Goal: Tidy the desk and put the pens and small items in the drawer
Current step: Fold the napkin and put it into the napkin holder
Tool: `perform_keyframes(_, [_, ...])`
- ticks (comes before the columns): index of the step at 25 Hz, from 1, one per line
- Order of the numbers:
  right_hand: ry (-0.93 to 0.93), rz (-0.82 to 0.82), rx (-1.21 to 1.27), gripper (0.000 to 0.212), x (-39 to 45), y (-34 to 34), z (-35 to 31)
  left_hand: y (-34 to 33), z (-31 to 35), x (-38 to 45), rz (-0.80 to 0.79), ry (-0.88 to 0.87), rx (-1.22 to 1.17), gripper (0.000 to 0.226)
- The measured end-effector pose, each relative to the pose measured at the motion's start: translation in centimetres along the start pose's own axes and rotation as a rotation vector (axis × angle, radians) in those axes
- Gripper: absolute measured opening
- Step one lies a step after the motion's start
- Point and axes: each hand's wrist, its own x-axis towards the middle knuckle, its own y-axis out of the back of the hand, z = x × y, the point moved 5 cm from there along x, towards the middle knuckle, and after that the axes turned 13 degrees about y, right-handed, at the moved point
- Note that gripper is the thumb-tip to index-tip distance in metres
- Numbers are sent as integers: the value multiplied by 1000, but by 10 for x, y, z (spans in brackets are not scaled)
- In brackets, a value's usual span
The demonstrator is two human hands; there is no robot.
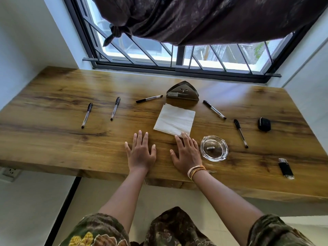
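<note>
Several black-capped pens lie scattered on the wooden desk (53, 139): one at the far left (87, 115), one beside it (115, 108), one in the middle back (149, 99), one right of the napkin holder (214, 109), one further right (240, 133). A black lighter (286, 168) lies near the right front edge and a small black case (264, 124) further back. My left hand (141, 151) rests flat on the desk, fingers spread, holding nothing. My right hand (186, 152) lies flat too, its fingertips touching the near corner of a white napkin (174, 119).
A glass ashtray (214, 148) sits just right of my right hand. A metal triangular napkin holder (182, 94) stands behind the napkin. A barred window and a dark curtain are behind the desk. A wall socket (10, 172) is below the desk at left.
</note>
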Motion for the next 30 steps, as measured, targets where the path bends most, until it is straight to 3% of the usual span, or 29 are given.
perform_keyframes(24, [0,-17,3,64,-3,-1,-3,-1,-6,-7,41,-12,-29,54])
perform_keyframes(30, [27,-49,0,55,17,18,-8,16,13,32,75,269,-446,31])
